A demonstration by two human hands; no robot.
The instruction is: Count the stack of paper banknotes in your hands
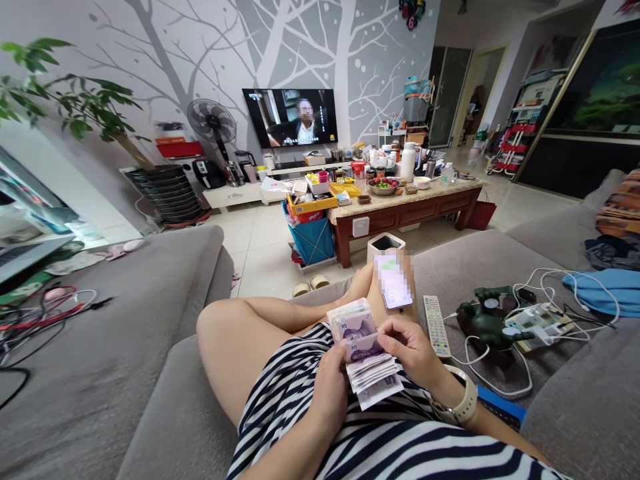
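Note:
A stack of purple banknotes point(377, 370) rests over my lap, its notes fanned out toward me and away from me. My left hand point(331, 377) is closed on the left side of the stack, thumb on top. With thumb and fingers, my right hand point(407, 343) pinches the right edge of a banknote marked 5. Its wrist wears a pale watch band point(467, 397). Just beyond the notes, a lit phone point(393, 283) lies on my leg. The lower fingers of my left hand are hidden.
To the right on the grey sofa point(460, 260) lie a remote control point(437, 327), a dark green figure-like object point(487, 320) and white cables. A crowded coffee table point(410, 208) stands ahead, with a blue bin point(313, 240) beside it. More cables point(45, 313) lie at left.

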